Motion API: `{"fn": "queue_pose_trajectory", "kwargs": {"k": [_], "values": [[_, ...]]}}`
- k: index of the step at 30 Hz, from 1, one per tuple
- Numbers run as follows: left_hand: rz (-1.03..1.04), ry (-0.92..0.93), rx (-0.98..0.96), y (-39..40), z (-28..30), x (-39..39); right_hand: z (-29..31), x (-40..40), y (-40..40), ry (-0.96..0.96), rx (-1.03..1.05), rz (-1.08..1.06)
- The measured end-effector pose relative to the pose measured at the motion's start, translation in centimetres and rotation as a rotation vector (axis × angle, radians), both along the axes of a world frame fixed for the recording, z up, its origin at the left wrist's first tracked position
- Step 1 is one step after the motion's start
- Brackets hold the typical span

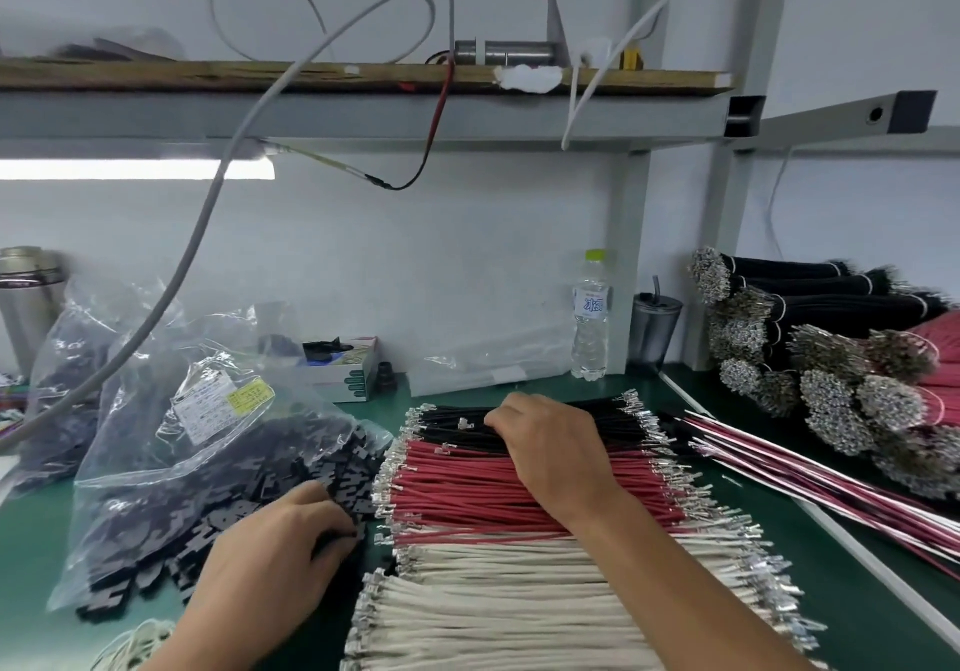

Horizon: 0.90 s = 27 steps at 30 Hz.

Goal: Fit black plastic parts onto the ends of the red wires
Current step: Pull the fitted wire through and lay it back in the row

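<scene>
Hands on bench, L (283, 540) pinching black parts (332, 478), R (545, 441) on wires (467, 493)

Desk (649, 395) surface dark green. Red wires (467, 488) in a flat row, silver metal tips both ends. Black wires (452, 423) behind them, same silver tips. White/cream wires (493, 597) in front, silver tips. Black plastic parts (291, 467) spill dark grey-black from clear plastic bag (156, 462); bag carries white label (205, 405) with yellow sticker (251, 394). Right side: loose red-and-white striped wires (810, 478), tied black wire bundles (831, 288) with white bands and silver ends. Water bottle (590, 314) clear, pale green cap, blue print on white label. Tumbler (653, 332) dark grey. Wall pale grey-white. Shelf board (156, 75) brown wood. Hanging cable (171, 275) light grey.
</scene>
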<state>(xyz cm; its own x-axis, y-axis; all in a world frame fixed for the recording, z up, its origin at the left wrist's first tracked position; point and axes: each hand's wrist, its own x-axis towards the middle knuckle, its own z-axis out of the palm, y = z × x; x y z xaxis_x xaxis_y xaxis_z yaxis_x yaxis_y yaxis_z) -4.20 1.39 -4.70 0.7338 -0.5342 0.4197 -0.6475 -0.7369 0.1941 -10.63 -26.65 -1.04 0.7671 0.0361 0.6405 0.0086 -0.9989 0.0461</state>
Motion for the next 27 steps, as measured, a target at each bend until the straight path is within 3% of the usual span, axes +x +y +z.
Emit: {"fn": "queue_pose_trajectory", "kwargs": {"k": [5, 7, 10, 16, 21, 27], "values": [[0.091, -0.041, -0.318, -0.2, 2.1, -0.6, -1.4, -2.4, -0.3, -0.11, 0.151, 0.114], [-0.036, -0.026, -0.472, -2.7, 3.1, -0.7, -1.9, -2.5, -0.6, -0.077, 0.234, 0.115], [-0.191, 0.15, -0.594, -7.3, 3.2, -1.2, -2.4, -2.6, -1.4, 0.023, 0.312, 0.092], [-0.29, -0.007, -0.628, -8.7, 0.4, -2.1, -2.9, -2.6, -1.6, 0.084, 0.302, 0.074], [-0.287, 0.083, -0.658, -7.0, 0.3, -1.5, -3.0, -2.9, -1.4, 0.072, 0.319, 0.097], [-0.301, 0.107, -0.64, -7.1, 0.0, -1.4, -2.9, -2.4, -1.1, 0.048, 0.173, 0.033]]}}
